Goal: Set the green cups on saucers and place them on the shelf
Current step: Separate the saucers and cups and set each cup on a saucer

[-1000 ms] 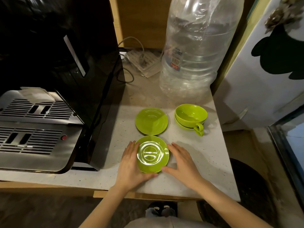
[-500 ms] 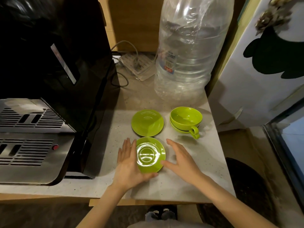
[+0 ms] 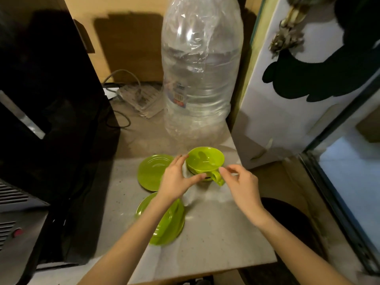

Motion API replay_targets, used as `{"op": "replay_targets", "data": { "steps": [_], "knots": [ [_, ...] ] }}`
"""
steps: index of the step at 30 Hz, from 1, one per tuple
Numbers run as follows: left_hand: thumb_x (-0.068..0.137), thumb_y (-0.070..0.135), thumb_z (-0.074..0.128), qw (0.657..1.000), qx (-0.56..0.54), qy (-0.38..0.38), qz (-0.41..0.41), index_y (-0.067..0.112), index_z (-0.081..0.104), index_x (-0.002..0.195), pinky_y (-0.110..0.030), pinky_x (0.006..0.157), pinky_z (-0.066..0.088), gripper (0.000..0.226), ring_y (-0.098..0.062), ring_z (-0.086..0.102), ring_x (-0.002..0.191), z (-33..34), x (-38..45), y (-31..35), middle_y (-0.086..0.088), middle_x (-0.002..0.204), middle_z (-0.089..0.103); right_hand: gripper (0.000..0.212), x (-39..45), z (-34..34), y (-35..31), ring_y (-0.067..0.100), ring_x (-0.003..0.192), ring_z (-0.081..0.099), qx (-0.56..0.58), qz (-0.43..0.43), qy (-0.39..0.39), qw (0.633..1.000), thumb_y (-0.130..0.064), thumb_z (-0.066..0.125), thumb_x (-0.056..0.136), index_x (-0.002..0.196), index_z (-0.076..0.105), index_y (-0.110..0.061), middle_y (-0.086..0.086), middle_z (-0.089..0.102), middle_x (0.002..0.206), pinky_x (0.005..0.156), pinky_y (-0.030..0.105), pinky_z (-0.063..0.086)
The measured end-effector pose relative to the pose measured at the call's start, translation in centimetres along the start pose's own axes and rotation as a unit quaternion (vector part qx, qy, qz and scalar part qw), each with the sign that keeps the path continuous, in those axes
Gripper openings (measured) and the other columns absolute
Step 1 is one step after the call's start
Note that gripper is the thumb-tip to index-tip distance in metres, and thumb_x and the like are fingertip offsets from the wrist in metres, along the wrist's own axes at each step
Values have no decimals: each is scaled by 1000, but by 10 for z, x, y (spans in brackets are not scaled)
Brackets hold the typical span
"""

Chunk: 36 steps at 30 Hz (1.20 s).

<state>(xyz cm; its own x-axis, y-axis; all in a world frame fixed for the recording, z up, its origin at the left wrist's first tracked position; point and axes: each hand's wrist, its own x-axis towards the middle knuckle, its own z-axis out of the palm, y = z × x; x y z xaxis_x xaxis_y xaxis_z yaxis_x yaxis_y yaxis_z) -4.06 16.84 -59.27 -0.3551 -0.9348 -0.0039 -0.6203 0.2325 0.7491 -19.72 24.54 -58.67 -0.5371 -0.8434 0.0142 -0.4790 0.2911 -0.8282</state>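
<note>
- Fingers [image 3: 181, 161] of the left hand [image 3: 174, 177] are spread around the near-left side of the top cup [image 3: 205, 161], with fingertips at its rim and the thumb reaching under toward the handle; they touch the cup, though a firm grip cannot be told.
- Right hand [image 3: 242, 182] sits just beside the cup's handle [image 3: 218, 177], its thumb and forefinger curled close together near the handle; whether they pinch it cannot be told.
- Two green cups are nested, the upper one inside the lower cup [image 3: 192, 172], of which only an edge shows beneath.
- Both cups stand on the pale counter [image 3: 216, 233], in front of the big clear water bottle [image 3: 201, 79].
- One green saucer [image 3: 152, 171] lies flat just left of the cups, partly covered by the left hand.
- A second saucer [image 3: 172, 227] lies nearer the counter's front edge, crossed by the left forearm.
- Neither saucer carries a cup.
- A black coffee machine [image 3: 51, 99] fills the left side, and a white cabinet door [image 3: 287, 110] stands to the right.
</note>
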Motion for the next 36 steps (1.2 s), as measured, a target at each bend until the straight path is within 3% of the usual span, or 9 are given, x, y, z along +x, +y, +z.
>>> {"op": "replay_targets", "data": {
  "steps": [4, 10, 16, 19, 23, 26, 30, 33, 36],
  "knots": [
    [70, 43, 72, 999, 5, -16, -30, 10, 46, 132, -21, 100, 30, 76, -23, 45, 130, 9, 6, 3, -12, 140, 48, 21, 3, 2, -4, 19, 68, 69, 243, 202, -103, 943, -25, 60, 87, 74, 66, -11, 23, 69, 88, 67, 29, 57],
    [68, 47, 72, 998, -6, 1, -56, 13, 51, 128, -26, 87, 41, 73, -25, 60, 111, 10, 5, 5, -15, 119, 65, 33, 8, -1, -8, 22, 76, 67, 296, 259, -157, 906, -14, 63, 85, 108, 61, 9, 26, 65, 99, 62, 20, 57],
    [65, 53, 71, 997, -4, 3, -74, 18, 53, 127, -29, 75, 45, 73, -29, 65, 96, 7, 7, 4, -21, 100, 71, 26, 9, 0, -10, 22, 76, 69, 332, 237, -147, 901, -5, 64, 83, 103, 63, 12, 19, 68, 86, 64, 18, 58],
    [64, 51, 73, 997, -10, 26, -67, 17, 55, 125, -21, 67, 38, 73, -24, 67, 86, -3, 5, 5, -16, 91, 73, 22, 9, 4, -14, 21, 75, 69, 336, 213, -155, 904, -4, 64, 82, 99, 65, 9, 15, 69, 80, 65, 17, 59],
    [60, 41, 81, 992, -49, 100, -54, 14, 59, 120, -6, 79, 30, 69, -19, 59, 113, -21, -1, -1, -8, 121, 65, 22, 13, 17, -25, 13, 70, 70, 344, 169, -188, 904, -1, 63, 82, 100, 65, 12, 15, 68, 80, 66, 16, 58],
    [57, 39, 82, 985, -66, 144, -64, 15, 60, 118, -17, 96, 36, 69, -17, 54, 121, -33, -9, -14, -8, 130, 60, 21, 13, 35, -33, 7, 67, 70, 334, 148, -225, 903, -1, 61, 84, 100, 65, 11, 12, 69, 81, 66, 15, 58],
    [57, 40, 82, 978, -66, 170, -99, 18, 60, 119, -33, 106, 39, 70, -20, 51, 124, -45, -19, -36, -8, 134, 56, 25, 10, 62, -37, 16, 75, 67, 320, 141, -261, 900, 1, 58, 85, 106, 62, 15, 20, 66, 91, 66, 14, 57],
    [57, 43, 81, 975, -47, 174, -130, 20, 58, 121, -43, 105, 40, 72, -22, 52, 123, -46, -23, -51, -8, 134, 56, 25, 9, 82, -35, 22, 80, 67, 287, 130, -273, 909, 1, 58, 86, 106, 62, 15, 23, 65, 94, 66, 14, 57],
    [56, 42, 82, 973, -42, 187, -132, 15, 58, 121, -41, 104, 43, 74, -21, 53, 122, -45, -26, -62, -9, 134, 56, 23, 10, 96, -31, 31, 89, 66, 250, 119, -278, 920, 1, 58, 86, 104, 63, 14, 21, 65, 92, 66, 15, 57]
  ]
}}
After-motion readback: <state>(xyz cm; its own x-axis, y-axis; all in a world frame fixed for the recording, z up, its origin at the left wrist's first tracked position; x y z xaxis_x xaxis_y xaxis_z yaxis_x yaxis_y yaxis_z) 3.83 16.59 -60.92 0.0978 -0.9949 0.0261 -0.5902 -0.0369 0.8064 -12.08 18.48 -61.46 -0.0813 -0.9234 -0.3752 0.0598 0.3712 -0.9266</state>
